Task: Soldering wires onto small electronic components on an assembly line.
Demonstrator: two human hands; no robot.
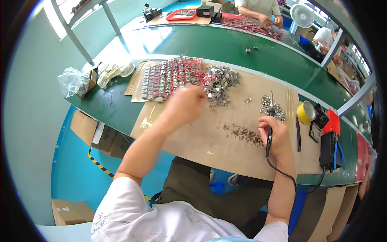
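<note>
My right hand (277,137) is closed around a soldering iron (271,112), its tip pointing away from me and its cord running back along my forearm. My left hand (187,104) is smeared by motion over the near edge of rows of small metal parts with red wires (173,74). Its fingers are too blurred to show whether they hold anything. Just right of that hand lies a heap of small silvery metal pieces (221,82). Beyond my right hand sits a smaller pile of shiny metal bits (278,109). Tiny brown pieces (244,134) are scattered between my hands.
A brown sheet (193,137) covers much of the green bench. At right stand a yellow tape roll (306,112), a black pen-like stick (298,135) and a black box (330,149) with blue-handled pliers. A small fan (125,70) lies at left. Another person (262,14) works across the bench.
</note>
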